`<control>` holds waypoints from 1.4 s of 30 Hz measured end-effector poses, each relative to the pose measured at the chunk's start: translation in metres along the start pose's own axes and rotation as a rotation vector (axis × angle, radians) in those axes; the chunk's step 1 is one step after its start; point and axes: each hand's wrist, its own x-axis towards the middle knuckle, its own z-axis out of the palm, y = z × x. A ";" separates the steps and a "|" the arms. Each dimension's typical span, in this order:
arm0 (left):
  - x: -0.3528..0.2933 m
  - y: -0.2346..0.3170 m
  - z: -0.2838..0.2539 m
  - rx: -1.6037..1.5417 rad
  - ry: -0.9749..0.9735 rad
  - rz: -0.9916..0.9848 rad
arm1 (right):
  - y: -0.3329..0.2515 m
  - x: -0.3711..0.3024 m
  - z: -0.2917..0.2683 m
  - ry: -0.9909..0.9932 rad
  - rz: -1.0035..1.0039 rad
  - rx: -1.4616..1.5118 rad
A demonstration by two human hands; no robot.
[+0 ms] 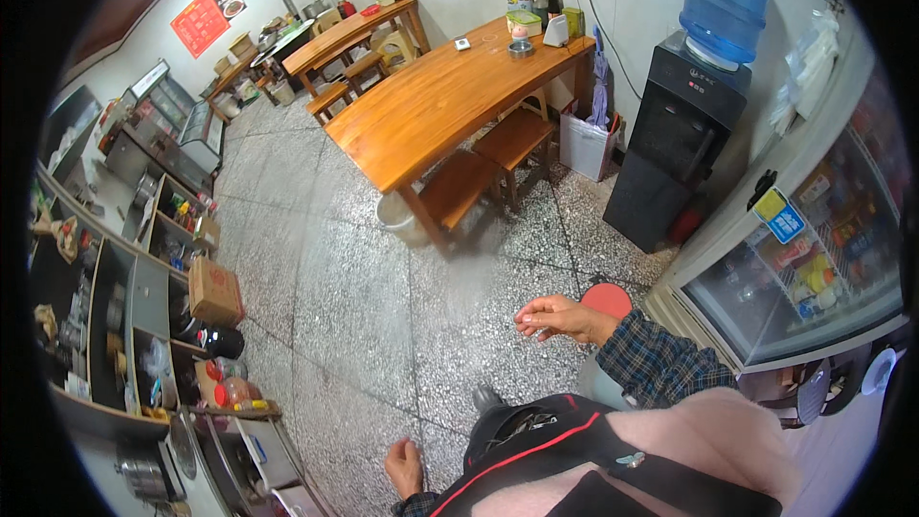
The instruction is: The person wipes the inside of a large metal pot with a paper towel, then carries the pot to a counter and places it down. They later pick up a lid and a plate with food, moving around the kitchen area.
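Note:
My right hand (560, 319) hangs over the speckled stone floor (354, 287), its fingers loosely bent and slightly apart, with nothing seen in them. Just beside its wrist is a round red top (606, 300), partly covered by my plaid sleeve (661, 359). Low in the picture, my left hand (403, 467) hangs at my side above the floor and touches nothing that I can see. Its fingers curl away from view, so I cannot make out whether they are closed. A black apron (536, 445) with red trim covers my front.
Ahead stands a long wooden table (431, 96) with stools (459, 193) by it and a white bucket (402, 218) underneath. On the right are a black water dispenser (661, 139) and a glass-door fridge (804, 258). Shelves (105, 325), a cardboard box (214, 292) and jars (235, 391) line the left.

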 end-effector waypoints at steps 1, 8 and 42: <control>0.019 0.003 0.001 0.024 -0.011 0.025 | -0.009 0.015 -0.005 -0.006 -0.013 0.001; 0.195 0.038 0.004 0.006 0.030 0.057 | -0.080 0.138 -0.041 0.076 -0.072 -0.019; 0.475 0.411 0.415 0.343 -0.088 -0.066 | -0.482 0.450 -0.753 1.313 -0.021 -0.793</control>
